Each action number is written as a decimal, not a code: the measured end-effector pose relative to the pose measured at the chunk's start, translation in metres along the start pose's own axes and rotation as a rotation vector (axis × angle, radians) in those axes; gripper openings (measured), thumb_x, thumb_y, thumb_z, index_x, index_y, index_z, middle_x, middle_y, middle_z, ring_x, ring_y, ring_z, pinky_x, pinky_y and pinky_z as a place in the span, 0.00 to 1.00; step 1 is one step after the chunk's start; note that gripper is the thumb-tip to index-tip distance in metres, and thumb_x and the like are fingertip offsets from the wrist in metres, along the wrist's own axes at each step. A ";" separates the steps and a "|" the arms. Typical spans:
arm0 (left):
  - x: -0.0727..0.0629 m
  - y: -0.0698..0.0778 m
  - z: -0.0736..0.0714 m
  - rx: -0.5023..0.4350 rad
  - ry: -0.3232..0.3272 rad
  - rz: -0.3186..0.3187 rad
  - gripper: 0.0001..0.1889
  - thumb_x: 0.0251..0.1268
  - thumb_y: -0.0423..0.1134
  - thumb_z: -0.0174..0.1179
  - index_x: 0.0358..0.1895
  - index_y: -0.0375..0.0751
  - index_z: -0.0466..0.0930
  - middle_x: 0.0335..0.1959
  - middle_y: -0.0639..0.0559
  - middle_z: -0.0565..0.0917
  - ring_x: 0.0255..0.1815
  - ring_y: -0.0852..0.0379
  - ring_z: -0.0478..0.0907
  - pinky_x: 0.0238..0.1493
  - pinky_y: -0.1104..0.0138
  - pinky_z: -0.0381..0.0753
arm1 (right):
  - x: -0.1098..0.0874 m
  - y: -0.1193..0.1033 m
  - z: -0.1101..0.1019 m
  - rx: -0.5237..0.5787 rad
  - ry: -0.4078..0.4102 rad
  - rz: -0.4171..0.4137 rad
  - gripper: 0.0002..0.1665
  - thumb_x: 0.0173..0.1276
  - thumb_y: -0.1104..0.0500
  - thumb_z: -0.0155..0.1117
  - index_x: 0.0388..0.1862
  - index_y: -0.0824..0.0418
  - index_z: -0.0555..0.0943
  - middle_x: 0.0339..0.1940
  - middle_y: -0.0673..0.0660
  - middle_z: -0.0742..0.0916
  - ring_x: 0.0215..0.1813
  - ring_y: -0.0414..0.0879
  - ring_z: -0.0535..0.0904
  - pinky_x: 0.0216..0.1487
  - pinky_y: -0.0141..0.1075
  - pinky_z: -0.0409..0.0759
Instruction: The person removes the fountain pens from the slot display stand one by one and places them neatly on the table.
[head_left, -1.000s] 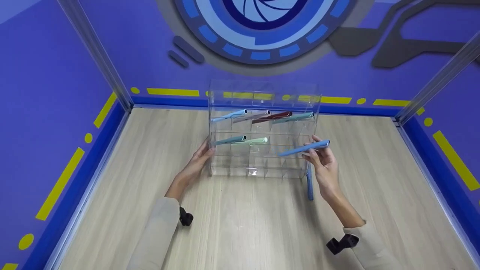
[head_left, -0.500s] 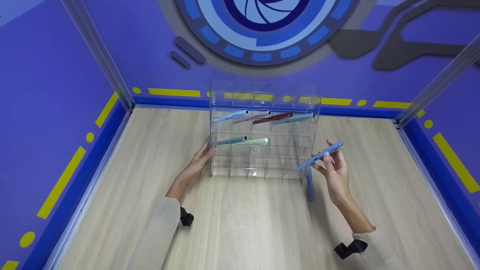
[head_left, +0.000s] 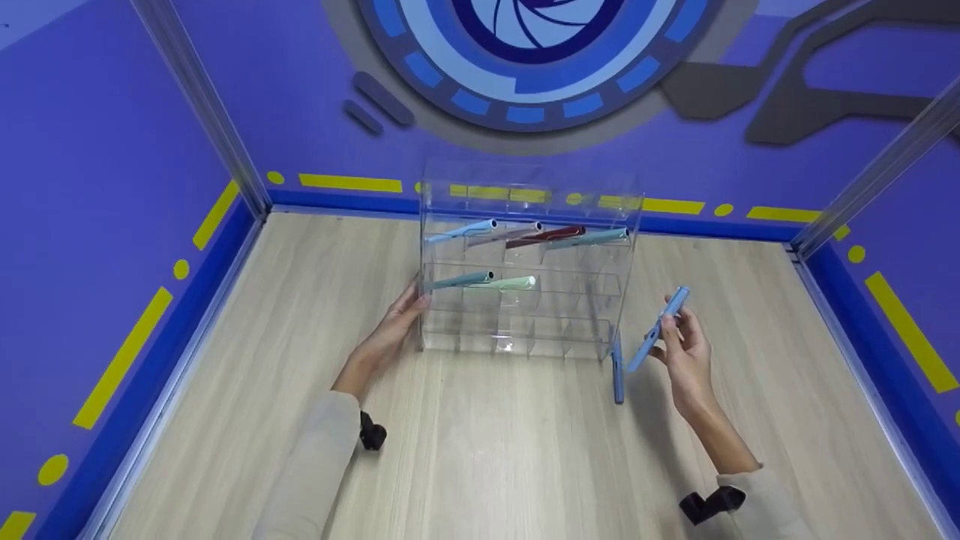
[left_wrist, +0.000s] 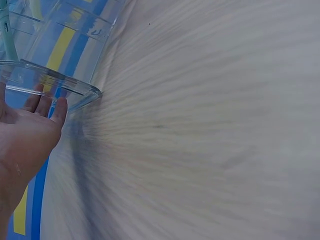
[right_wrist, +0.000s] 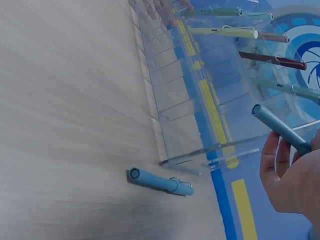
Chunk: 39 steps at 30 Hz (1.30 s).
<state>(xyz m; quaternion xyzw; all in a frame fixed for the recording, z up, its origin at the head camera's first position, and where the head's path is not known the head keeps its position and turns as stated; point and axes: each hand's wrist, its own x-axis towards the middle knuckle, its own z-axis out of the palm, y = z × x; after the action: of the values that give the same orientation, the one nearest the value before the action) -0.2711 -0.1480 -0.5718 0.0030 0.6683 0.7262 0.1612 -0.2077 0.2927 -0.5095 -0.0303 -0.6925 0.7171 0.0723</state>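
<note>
A clear acrylic pen rack (head_left: 551, 346) with stepped rows of compartments stands on the table. My left hand (head_left: 390, 330) holds the rack's left side, thumb at its front edge and fingers along the outer wall. To the right of the rack, my right hand (head_left: 688, 367) pinches a light blue pen (head_left: 648, 346), raised and slanting with its lower end toward the rack. A second blue pen (right_wrist: 157, 181) lies on the table by the rack's front right corner. Light blue, pale mauve, dark red and teal pens rest in an upper row. Below them are a dark teal pen (head_left: 463, 280) and a pale green pen (head_left: 514, 283).
The wooden table (head_left: 480, 457) is enclosed by blue-purple printed panels (head_left: 300, 105) with metal corner posts (head_left: 202, 105). The back panel rises close behind the rack. Black wrist cameras (head_left: 712, 504) sit on both sleeves.
My right hand has drawn back from the rack's right side, moving right and toward me. The pen in it has turned from nearly level to steep. My left hand stays at the rack.
</note>
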 end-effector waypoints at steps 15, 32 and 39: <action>0.004 0.001 0.003 0.002 0.010 -0.026 0.41 0.78 0.60 0.52 0.85 0.61 0.41 0.87 0.56 0.39 0.87 0.53 0.31 0.86 0.54 0.32 | 0.004 0.019 -0.021 0.043 0.070 0.078 0.15 0.78 0.59 0.60 0.61 0.55 0.75 0.45 0.47 0.82 0.43 0.35 0.84 0.41 0.30 0.88; -0.001 0.000 0.000 0.003 0.020 -0.006 0.40 0.81 0.58 0.49 0.85 0.56 0.38 0.87 0.54 0.36 0.87 0.51 0.29 0.85 0.49 0.28 | 0.017 0.038 -0.035 -0.199 -0.014 0.149 0.34 0.76 0.60 0.64 0.77 0.63 0.66 0.42 0.43 0.85 0.40 0.33 0.85 0.41 0.32 0.89; 0.000 -0.001 0.000 0.002 0.026 -0.015 0.40 0.81 0.58 0.49 0.85 0.57 0.39 0.87 0.54 0.37 0.87 0.51 0.29 0.85 0.50 0.28 | 0.019 0.047 -0.039 -0.269 -0.027 0.150 0.32 0.74 0.59 0.66 0.73 0.66 0.71 0.39 0.41 0.86 0.40 0.34 0.86 0.39 0.30 0.88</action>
<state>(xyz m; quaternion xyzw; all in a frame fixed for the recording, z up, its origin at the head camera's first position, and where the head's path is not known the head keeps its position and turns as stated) -0.2711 -0.1481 -0.5726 -0.0113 0.6710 0.7244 0.1576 -0.2237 0.3330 -0.5571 -0.0816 -0.7790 0.6217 0.0048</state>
